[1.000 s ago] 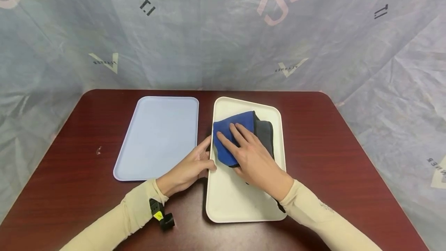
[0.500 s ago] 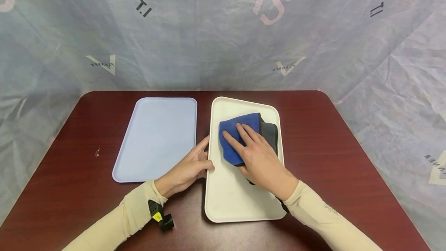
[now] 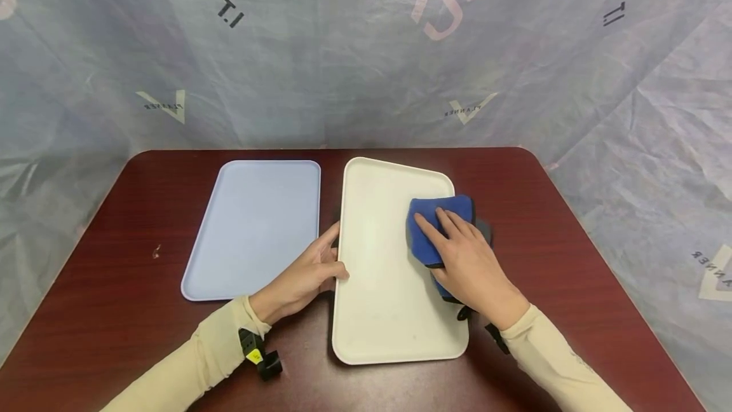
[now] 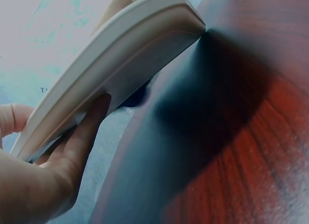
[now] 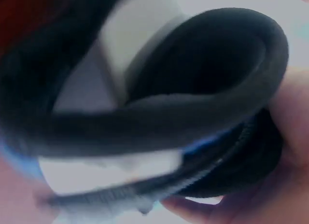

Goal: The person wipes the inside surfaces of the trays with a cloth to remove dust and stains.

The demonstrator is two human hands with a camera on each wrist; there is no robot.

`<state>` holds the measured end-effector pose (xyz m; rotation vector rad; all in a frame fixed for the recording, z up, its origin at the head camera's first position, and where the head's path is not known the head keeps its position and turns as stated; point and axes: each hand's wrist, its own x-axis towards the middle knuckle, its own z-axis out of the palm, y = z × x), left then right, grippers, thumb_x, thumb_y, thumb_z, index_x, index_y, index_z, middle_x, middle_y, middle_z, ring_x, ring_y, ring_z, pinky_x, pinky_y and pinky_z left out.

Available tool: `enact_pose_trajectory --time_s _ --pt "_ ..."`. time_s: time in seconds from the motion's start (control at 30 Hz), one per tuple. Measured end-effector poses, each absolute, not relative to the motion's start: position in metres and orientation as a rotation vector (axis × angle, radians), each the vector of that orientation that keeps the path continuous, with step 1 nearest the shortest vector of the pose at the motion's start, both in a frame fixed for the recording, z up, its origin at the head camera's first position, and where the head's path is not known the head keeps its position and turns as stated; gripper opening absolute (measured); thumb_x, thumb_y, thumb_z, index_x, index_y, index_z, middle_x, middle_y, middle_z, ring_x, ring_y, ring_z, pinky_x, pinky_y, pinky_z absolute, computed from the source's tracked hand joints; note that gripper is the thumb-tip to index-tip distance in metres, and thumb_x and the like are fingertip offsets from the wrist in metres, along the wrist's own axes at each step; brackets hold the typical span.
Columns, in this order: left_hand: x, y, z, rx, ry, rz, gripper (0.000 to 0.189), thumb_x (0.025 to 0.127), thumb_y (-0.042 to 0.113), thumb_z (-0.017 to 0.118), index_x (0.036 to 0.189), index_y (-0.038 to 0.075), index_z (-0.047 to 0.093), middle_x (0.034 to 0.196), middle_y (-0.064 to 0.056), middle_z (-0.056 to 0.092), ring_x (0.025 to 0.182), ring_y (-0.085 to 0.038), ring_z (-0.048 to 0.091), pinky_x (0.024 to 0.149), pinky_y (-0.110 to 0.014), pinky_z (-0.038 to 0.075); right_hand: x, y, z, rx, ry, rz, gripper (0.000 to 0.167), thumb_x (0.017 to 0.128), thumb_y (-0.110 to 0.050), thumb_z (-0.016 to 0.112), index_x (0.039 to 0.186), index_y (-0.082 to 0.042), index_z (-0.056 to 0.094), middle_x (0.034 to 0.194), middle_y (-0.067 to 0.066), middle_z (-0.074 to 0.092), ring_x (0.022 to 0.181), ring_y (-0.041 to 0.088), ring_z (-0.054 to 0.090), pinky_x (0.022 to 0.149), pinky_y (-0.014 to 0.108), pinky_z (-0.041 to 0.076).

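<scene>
A cream rectangular tray is raised at a tilt over the table, its underside showing in the left wrist view. My left hand grips its left edge, thumb on the upper face and fingers beneath. On the tray's right side my right hand holds a folded blue and grey cloth, fingers spread over the blue face and thumb tucked at its lower edge. Part of the cloth reaches past the tray's right rim. Dark folds of the cloth fill the right wrist view, blurred.
A light blue tray lies flat to the left of the cream one. Both are at a dark red wooden table. Grey printed sheeting hangs behind the table and at its sides.
My right hand has slid the cloth rightward across the cream tray, from near its left-middle to over the right rim. My left hand keeps its grip on the tray's edge.
</scene>
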<state>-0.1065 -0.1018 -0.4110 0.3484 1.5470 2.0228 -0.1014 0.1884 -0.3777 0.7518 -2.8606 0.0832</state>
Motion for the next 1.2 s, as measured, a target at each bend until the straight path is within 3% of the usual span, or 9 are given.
enact_pose_trajectory --time_s 0.57,0.8,1.0,1.2 --pt "-0.108 -0.106 -0.409 0.373 1.553 2.018 0.094 0.082 -0.012 0.049 0.158 0.032 0.016 0.127 -0.02 0.062 0.098 -0.024 0.067 0.077 -0.039 0.059 -0.082 0.193 -0.382 0.75 -2.859 0.085 0.089 0.077 -0.014 0.081 0.154 -0.014 0.038 0.151 0.026 0.041 0.138 0.042 0.037 0.106 0.061 0.039" --pt "-0.108 -0.106 -0.411 0.361 1.543 2.024 0.096 0.082 -0.013 0.051 0.159 0.031 0.015 0.122 -0.02 0.064 0.094 -0.024 0.068 0.075 -0.038 0.059 -0.085 0.184 -0.381 0.759 -2.856 0.13 0.084 0.077 -0.007 0.074 0.153 -0.011 0.04 0.15 0.027 0.041 0.138 0.043 0.038 0.105 0.062 0.04" --pt "-0.109 -0.105 -0.414 0.353 1.524 2.04 0.095 0.083 -0.012 0.051 0.16 0.028 0.014 0.122 -0.02 0.063 0.089 -0.021 0.068 0.072 -0.033 0.058 -0.091 0.165 -0.376 0.794 -2.835 0.157 0.081 0.078 -0.009 0.075 0.152 -0.011 0.042 0.148 0.028 0.043 0.137 0.043 0.039 0.103 0.06 0.043" --pt "-0.11 -0.104 -0.413 0.35 1.507 2.048 0.094 0.082 -0.014 0.05 0.159 0.029 0.017 0.127 -0.022 0.062 0.099 -0.025 0.068 0.074 -0.037 0.059 -0.095 0.143 -0.37 0.86 -2.793 0.117 0.08 0.079 -0.015 0.077 0.152 -0.013 0.043 0.148 0.026 0.044 0.136 0.041 0.041 0.102 0.058 0.045"
